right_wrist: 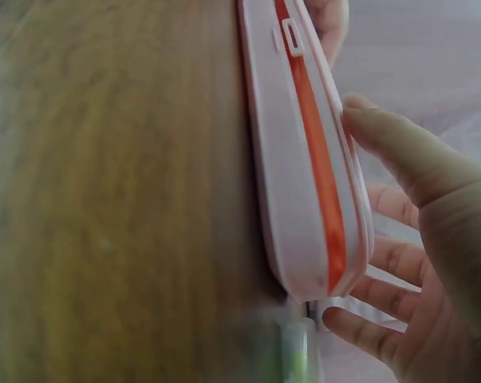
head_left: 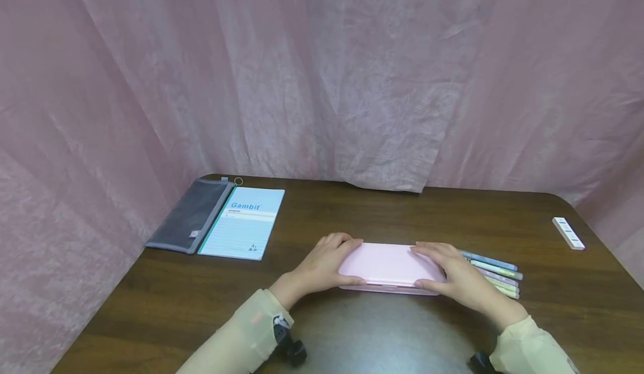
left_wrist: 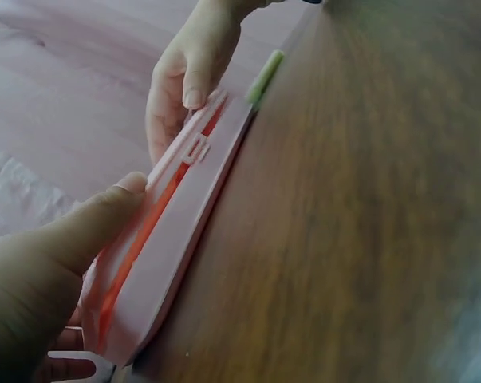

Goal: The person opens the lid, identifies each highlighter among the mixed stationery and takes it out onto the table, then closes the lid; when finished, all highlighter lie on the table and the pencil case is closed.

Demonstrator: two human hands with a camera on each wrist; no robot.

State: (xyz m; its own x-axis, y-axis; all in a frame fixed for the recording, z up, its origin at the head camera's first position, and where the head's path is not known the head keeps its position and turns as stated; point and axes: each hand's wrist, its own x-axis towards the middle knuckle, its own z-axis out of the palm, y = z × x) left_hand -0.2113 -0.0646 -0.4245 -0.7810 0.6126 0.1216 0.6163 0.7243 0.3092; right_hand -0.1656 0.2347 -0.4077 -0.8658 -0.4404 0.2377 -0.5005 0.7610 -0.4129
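Note:
A pink pencil case (head_left: 389, 265) lies lengthwise on the table in the head view, its lid on top. My left hand (head_left: 327, 262) grips its left end, thumb on the near edge and fingers over the far side. At the other end my right hand (head_left: 453, 273) grips it the same way. Both wrist views show an orange-red strip (left_wrist: 148, 227) along the seam between lid and base, and a small clasp (right_wrist: 293, 37) at the middle of the front. The case's contents are hidden.
Several pastel pens (head_left: 495, 268) lie just right of the case, partly behind my right hand. A light blue notebook (head_left: 244, 223) and a grey zip pouch (head_left: 186, 217) lie at the back left. Near the right edge sits a small white strip (head_left: 568, 233). A pink curtain (head_left: 322, 83) hangs behind the table.

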